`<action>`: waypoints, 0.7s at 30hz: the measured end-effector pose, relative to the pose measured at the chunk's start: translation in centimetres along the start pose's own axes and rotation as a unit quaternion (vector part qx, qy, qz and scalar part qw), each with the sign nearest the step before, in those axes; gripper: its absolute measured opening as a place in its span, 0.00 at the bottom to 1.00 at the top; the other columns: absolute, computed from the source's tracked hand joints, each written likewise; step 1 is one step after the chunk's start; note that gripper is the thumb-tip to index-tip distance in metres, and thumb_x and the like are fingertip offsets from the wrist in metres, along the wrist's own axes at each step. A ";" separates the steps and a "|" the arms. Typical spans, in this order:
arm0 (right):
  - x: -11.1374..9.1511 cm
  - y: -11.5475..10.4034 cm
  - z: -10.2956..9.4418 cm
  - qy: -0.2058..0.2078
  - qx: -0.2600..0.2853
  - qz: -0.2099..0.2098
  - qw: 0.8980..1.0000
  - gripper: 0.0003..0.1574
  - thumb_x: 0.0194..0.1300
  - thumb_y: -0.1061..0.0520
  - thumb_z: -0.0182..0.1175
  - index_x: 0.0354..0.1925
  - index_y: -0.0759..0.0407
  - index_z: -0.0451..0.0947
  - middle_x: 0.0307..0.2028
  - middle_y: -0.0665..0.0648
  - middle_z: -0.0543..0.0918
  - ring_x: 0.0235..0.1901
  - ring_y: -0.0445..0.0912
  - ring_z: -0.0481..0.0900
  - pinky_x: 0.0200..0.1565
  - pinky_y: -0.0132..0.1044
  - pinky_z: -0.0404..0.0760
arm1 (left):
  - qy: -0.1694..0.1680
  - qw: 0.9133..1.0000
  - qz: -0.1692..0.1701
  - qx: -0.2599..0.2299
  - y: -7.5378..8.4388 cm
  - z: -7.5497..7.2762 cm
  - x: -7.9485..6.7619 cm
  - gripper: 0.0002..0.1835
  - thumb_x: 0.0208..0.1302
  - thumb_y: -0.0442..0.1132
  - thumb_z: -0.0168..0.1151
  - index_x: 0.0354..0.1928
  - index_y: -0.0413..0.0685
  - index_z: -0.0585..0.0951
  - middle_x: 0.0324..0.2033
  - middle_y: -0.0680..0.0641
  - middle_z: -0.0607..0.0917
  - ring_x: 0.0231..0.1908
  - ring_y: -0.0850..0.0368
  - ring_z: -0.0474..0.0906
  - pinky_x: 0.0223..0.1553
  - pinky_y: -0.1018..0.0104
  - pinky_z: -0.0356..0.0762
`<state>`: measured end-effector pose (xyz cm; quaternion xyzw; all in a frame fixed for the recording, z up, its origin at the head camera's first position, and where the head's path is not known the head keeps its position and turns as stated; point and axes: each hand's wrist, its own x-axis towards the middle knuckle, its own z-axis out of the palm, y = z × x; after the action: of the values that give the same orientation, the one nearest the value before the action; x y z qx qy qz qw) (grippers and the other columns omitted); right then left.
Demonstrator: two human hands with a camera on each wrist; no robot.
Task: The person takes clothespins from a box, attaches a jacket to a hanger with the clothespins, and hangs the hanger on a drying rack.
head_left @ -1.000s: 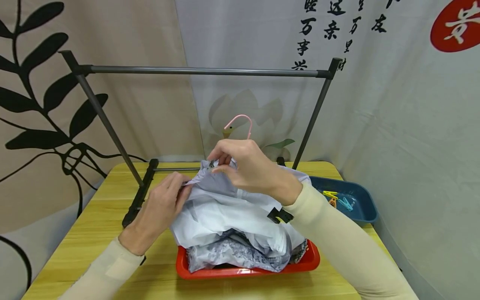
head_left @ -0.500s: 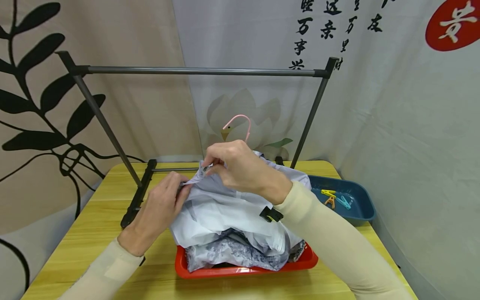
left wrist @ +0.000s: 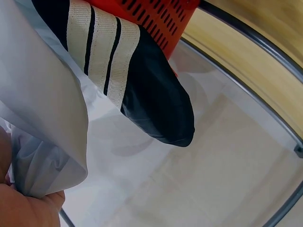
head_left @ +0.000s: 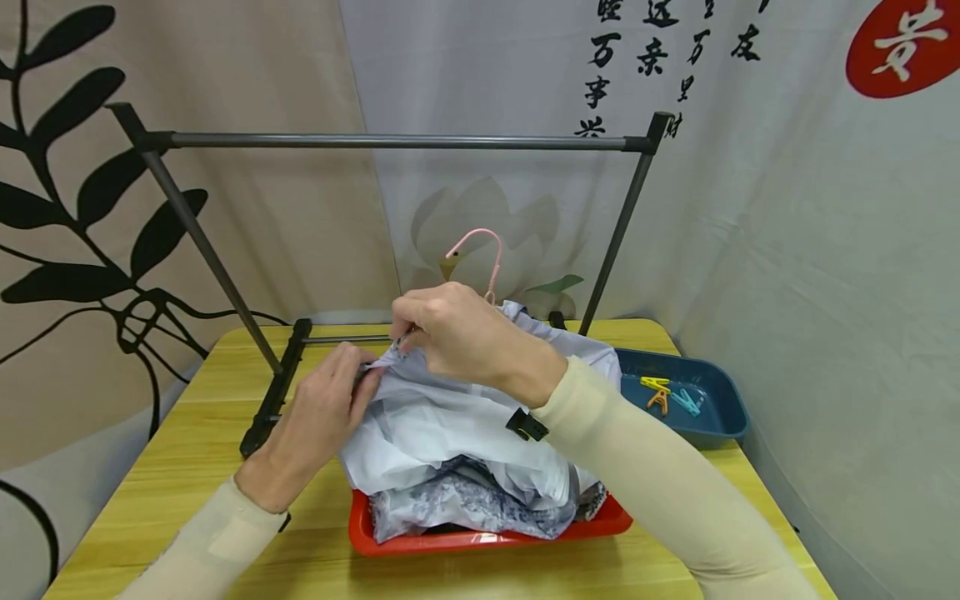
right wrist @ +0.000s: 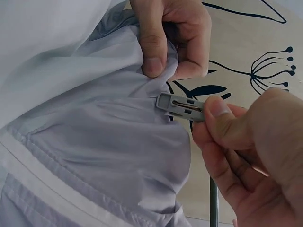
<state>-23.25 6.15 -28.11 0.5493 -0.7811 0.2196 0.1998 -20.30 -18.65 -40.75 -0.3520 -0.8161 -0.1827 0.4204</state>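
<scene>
A thin white and pale lavender garment (head_left: pixel 442 425) lies heaped over the red basket (head_left: pixel 487 543). My left hand (head_left: pixel 318 421) pinches its edge between thumb and fingers, also seen in the right wrist view. Beside it my right hand (head_left: pixel 468 342) holds a small grey clip (right wrist: pixel 182 108) with a metal spring by its handle end, thumb against fingers. The clip's front end sits at the garment's edge; whether it grips the cloth, I cannot tell. Behind the right hand rises the pink hook of a hanger (head_left: pixel 495 258); its lower part is hidden.
A dark metal rack with a top bar (head_left: pixel 397 142) stands across the table (head_left: pixel 180 467). To the right, a blue tray (head_left: pixel 720 408) contains yellow, orange and light blue clips. Patterned clothing (head_left: pixel 465 507) fills the basket, and a dark striped cloth (left wrist: pixel 156 99) hangs beside it.
My right hand has moved left along the garment's edge with the clip, closer to my left hand. The left hand has stayed in place.
</scene>
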 end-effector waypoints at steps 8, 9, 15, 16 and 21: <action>0.1 0.0 0.0 -0.032 -0.034 0.027 0.999 0.11 0.70 0.71 0.77 0.39 0.59 0.86 0.39 0.53 0.93 0.39 0.45 0.91 0.46 0.37 0.90 | -0.001 1.000 -0.003 0.003 0.2 0.0 0.1 0.25 0.97 0.49 0.47 0.49 0.32 0.81 0.36 0.42 0.79 0.32 0.56 0.75 0.30 0.65 0.79; 0.1 -0.1 0.0 -0.036 -0.037 0.031 0.998 0.11 0.70 0.71 0.77 0.39 0.59 0.86 0.39 0.53 0.93 0.39 0.45 0.91 0.46 0.37 0.90 | -0.001 1.000 -0.002 0.004 0.2 0.0 0.1 0.25 0.97 0.49 0.47 0.49 0.32 0.81 0.36 0.42 0.79 0.32 0.56 0.75 0.30 0.65 0.79; 0.4 -0.5 0.2 -0.063 -0.073 0.046 0.994 0.08 0.74 0.66 0.78 0.45 0.58 0.88 0.43 0.53 0.93 0.43 0.48 0.92 0.50 0.40 0.91 | 0.000 1.000 0.000 0.009 0.3 -0.1 0.2 0.25 0.98 0.49 0.47 0.49 0.32 0.81 0.36 0.42 0.79 0.32 0.54 0.76 0.31 0.62 0.81; 0.4 -0.6 0.2 -0.069 -0.081 0.049 0.993 0.07 0.75 0.64 0.78 0.47 0.58 0.89 0.44 0.53 0.94 0.45 0.48 0.92 0.52 0.40 0.92 | 0.000 1.000 0.000 0.010 0.3 -0.1 0.2 0.25 0.98 0.49 0.47 0.49 0.32 0.81 0.36 0.42 0.80 0.32 0.53 0.77 0.31 0.62 0.82; 0.5 -0.9 0.2 -0.097 -0.113 0.069 0.986 0.12 0.79 0.58 0.77 0.57 0.57 0.91 0.53 0.54 0.95 0.55 0.51 0.91 0.61 0.42 0.91 | -0.001 1.000 0.001 0.009 0.4 0.0 0.3 0.25 0.98 0.49 0.46 0.49 0.32 0.81 0.37 0.41 0.80 0.33 0.52 0.77 0.31 0.60 0.83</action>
<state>-22.60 5.36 -27.89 0.4870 -0.8525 0.0891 0.1679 -20.15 -18.26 -40.49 -0.3486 -0.8179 -0.1745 0.4232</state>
